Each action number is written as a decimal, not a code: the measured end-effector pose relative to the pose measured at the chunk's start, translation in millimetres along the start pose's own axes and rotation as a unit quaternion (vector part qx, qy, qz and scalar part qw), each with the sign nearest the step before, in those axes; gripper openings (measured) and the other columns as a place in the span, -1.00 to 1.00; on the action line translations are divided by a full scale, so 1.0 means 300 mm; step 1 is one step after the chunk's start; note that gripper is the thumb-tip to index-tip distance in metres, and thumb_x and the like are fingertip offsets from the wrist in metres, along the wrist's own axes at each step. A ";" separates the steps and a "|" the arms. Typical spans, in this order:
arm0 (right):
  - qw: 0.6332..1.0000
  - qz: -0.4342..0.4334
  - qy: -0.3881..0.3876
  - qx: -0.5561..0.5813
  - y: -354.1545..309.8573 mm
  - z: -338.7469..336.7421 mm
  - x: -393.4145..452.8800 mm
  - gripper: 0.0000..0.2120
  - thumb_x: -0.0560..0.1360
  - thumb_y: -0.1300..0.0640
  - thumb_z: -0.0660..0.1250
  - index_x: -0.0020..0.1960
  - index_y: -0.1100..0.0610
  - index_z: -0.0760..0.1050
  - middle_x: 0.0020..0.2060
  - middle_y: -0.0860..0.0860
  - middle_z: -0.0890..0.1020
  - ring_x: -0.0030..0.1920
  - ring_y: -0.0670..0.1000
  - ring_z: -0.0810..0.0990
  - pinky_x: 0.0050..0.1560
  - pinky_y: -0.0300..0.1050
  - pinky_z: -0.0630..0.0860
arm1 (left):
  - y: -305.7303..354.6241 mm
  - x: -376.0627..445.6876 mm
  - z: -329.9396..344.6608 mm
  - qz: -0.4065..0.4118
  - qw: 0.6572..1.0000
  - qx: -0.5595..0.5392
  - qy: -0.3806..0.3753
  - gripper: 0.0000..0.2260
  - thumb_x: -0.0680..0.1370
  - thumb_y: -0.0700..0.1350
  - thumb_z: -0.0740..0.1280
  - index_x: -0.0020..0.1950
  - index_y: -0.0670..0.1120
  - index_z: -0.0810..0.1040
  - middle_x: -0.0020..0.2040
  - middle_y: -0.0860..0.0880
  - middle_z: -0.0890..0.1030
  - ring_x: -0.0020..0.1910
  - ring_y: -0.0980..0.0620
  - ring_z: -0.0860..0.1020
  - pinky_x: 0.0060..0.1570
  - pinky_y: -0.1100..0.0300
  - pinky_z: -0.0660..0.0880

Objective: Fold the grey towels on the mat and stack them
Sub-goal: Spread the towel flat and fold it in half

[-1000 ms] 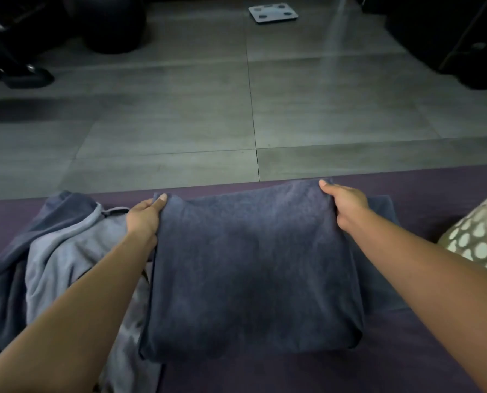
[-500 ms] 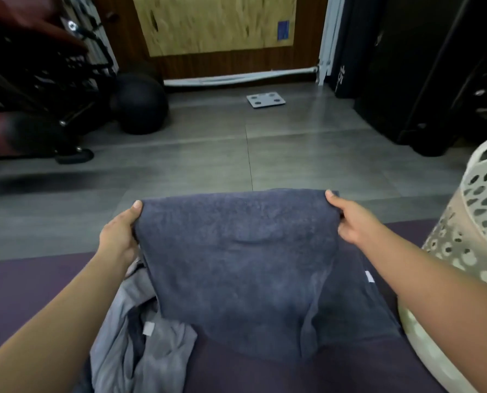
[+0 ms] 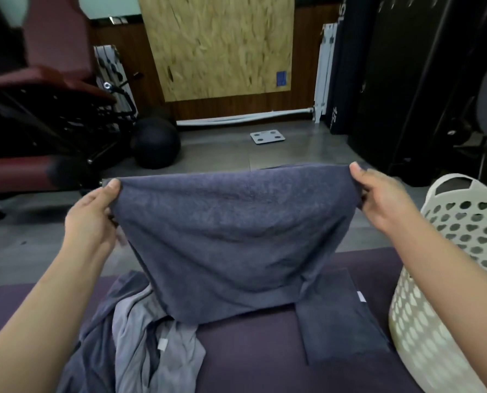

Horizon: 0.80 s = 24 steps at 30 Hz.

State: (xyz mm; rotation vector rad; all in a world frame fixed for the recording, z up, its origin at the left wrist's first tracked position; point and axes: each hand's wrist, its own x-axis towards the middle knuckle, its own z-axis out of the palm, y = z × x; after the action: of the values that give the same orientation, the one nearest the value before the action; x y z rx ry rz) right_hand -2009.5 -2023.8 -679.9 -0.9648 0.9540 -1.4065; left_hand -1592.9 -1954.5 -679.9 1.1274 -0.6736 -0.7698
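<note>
**Folded towel held up over the mat**

Head view: A dark grey towel (image 3: 231, 239) is held in the air above the purple mat (image 3: 248, 353), stretched between both hands. Its upper left corner is pinched by the left hand (image 3: 93, 214), thumb on the near face; its upper right corner is gripped by the right hand (image 3: 378, 194), fingers curled round the edge. The lower hem hangs clear of the mat. A heap of unfolded grey towels (image 3: 140, 344) lies on the mat at lower left. What appears to be a folded dark towel (image 3: 336, 319) lies flat at right, beside a cream laundry basket (image 3: 446, 279). A bathroom scale (image 3: 267, 137) sits on the floor beyond.
</note>
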 end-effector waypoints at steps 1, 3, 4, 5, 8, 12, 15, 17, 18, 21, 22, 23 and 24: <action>1.000 -0.021 0.008 -0.006 -0.028 0.006 -0.007 -0.58 0.08 -0.16 0.53 -0.24 0.06 0.49 -0.35 -0.06 0.58 -0.32 -0.09 0.52 -0.28 -0.23 0.43 | 0.030 -0.007 0.004 0.029 1.000 -0.002 0.007 -0.85 0.52 -0.06 0.37 -0.22 -0.06 0.52 -0.40 0.06 0.55 -0.41 0.09 0.48 -0.41 0.30 0.42; 0.998 -0.052 0.028 -0.003 -0.063 0.016 -0.016 -0.65 0.16 -0.12 0.53 -0.25 0.07 0.51 -0.34 -0.06 0.61 -0.29 -0.08 0.57 -0.24 -0.19 0.47 | 0.069 -0.019 0.014 0.063 0.998 0.001 0.014 -0.84 0.51 -0.06 0.39 -0.24 -0.06 0.52 -0.36 0.02 0.53 -0.39 0.08 0.46 -0.42 0.30 0.42; 0.997 -0.059 0.040 0.002 -0.067 0.019 -0.014 -0.74 0.28 -0.05 0.50 -0.24 0.09 0.52 -0.33 -0.05 0.63 -0.27 -0.08 0.59 -0.22 -0.18 0.51 | 0.074 -0.020 0.020 0.063 0.998 0.008 0.016 -0.85 0.51 -0.06 0.40 -0.24 -0.05 0.53 -0.35 0.01 0.53 -0.41 0.08 0.46 -0.46 0.32 0.41; 0.997 -0.058 0.056 0.000 -0.064 0.026 -0.011 -0.81 0.37 0.01 0.47 -0.24 0.10 0.52 -0.33 -0.04 0.63 -0.27 -0.08 0.60 -0.22 -0.18 0.54 | 0.067 -0.017 0.024 0.055 0.998 0.020 0.018 -0.85 0.51 -0.05 0.40 -0.23 -0.05 0.53 -0.37 0.02 0.53 -0.44 0.09 0.46 -0.52 0.35 0.39; 0.991 -0.042 0.109 -0.061 -0.002 0.028 0.017 -0.81 0.43 0.05 0.43 -0.29 0.08 0.49 -0.33 -0.04 0.61 -0.26 -0.07 0.58 -0.20 -0.15 0.54 | -0.008 0.018 0.024 -0.006 0.999 0.042 0.031 -0.89 0.51 -0.08 0.40 -0.18 -0.07 0.55 -0.44 0.08 0.58 -0.42 0.07 0.49 -0.54 0.38 0.41; 0.988 -0.024 0.136 -0.073 0.133 0.016 0.074 -0.78 0.45 0.13 0.41 -0.31 0.10 0.44 -0.33 -0.01 0.56 -0.27 -0.05 0.52 -0.26 -0.24 0.50 | -0.141 0.083 0.040 -0.126 0.991 0.052 0.016 -0.88 0.58 -0.10 0.30 0.03 -0.13 0.52 -0.27 0.02 0.65 -0.36 0.10 0.58 -0.32 0.34 0.52; 0.989 0.036 0.143 -0.020 0.209 0.001 0.124 -0.82 0.47 0.15 0.39 -0.26 0.11 0.44 -0.38 -0.03 0.60 -0.30 -0.07 0.53 -0.37 -0.31 0.51 | -0.203 0.099 0.080 -0.177 0.983 0.046 0.006 -0.86 0.62 -0.07 0.23 0.06 -0.12 0.51 0.23 -0.10 0.54 0.15 -0.04 0.56 0.19 0.22 0.39; 0.991 0.056 0.122 0.016 0.229 -0.008 0.168 -0.83 0.48 0.14 0.38 -0.25 0.10 0.45 -0.46 -0.09 0.62 -0.32 -0.08 0.56 -0.35 -0.27 0.51 | -0.211 0.112 0.105 -0.183 0.982 0.049 0.009 -0.84 0.62 -0.02 0.23 0.06 -0.08 0.52 0.32 -0.09 0.50 0.26 -0.05 0.50 0.28 0.11 0.33; 0.992 0.055 0.110 0.026 0.223 -0.006 0.189 -0.84 0.49 0.14 0.37 -0.24 0.10 0.44 -0.47 -0.10 0.62 -0.35 -0.09 0.58 -0.34 -0.26 0.52 | -0.204 0.121 0.116 -0.182 0.982 0.049 0.010 -0.83 0.61 0.00 0.23 0.06 -0.07 0.52 0.27 -0.08 0.54 0.17 -0.03 0.56 0.26 0.05 0.35; 0.996 0.028 0.068 0.048 0.152 0.028 0.219 -0.85 0.52 0.14 0.32 -0.21 0.10 0.43 -0.46 -0.10 0.63 -0.39 -0.14 0.61 -0.35 -0.26 0.52 | -0.158 0.160 0.132 -0.151 0.988 0.019 0.004 -0.85 0.60 0.04 0.24 -0.03 -0.02 0.49 -0.22 0.05 0.63 -0.41 0.12 0.59 -0.30 0.20 0.50; 0.997 0.017 0.059 0.051 0.119 0.045 0.217 -0.85 0.52 0.13 0.32 -0.21 0.10 0.43 -0.43 -0.09 0.63 -0.36 -0.14 0.62 -0.32 -0.24 0.52 | -0.132 0.167 0.138 -0.142 0.990 0.002 0.006 -0.86 0.60 0.04 0.25 -0.04 -0.01 0.48 -0.27 0.07 0.61 -0.45 0.12 0.56 -0.43 0.27 0.49; 0.997 0.009 0.055 0.053 0.087 0.062 0.209 -0.86 0.52 0.12 0.32 -0.19 0.10 0.44 -0.37 -0.07 0.64 -0.32 -0.12 0.62 -0.28 -0.22 0.53 | -0.104 0.174 0.136 -0.126 0.992 -0.009 0.005 -0.87 0.59 0.03 0.25 -0.03 -0.01 0.48 -0.26 0.07 0.62 -0.42 0.12 0.58 -0.48 0.30 0.49; 0.997 0.004 0.054 0.050 0.060 0.073 0.197 -0.88 0.52 0.11 0.32 -0.17 0.10 0.44 -0.31 -0.05 0.63 -0.27 -0.11 0.61 -0.25 -0.22 0.53 | -0.075 0.176 0.130 -0.107 0.994 -0.017 -0.002 -0.87 0.60 0.01 0.25 -0.01 -0.02 0.50 -0.24 0.07 0.65 -0.36 0.12 0.61 -0.47 0.32 0.51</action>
State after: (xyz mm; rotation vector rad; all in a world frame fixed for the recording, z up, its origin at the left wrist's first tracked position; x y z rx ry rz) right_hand -1985.1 -2084.3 -687.3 -0.8162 0.9555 -1.4986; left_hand -1598.2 -2023.4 -685.6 1.1790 -0.5460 -0.9611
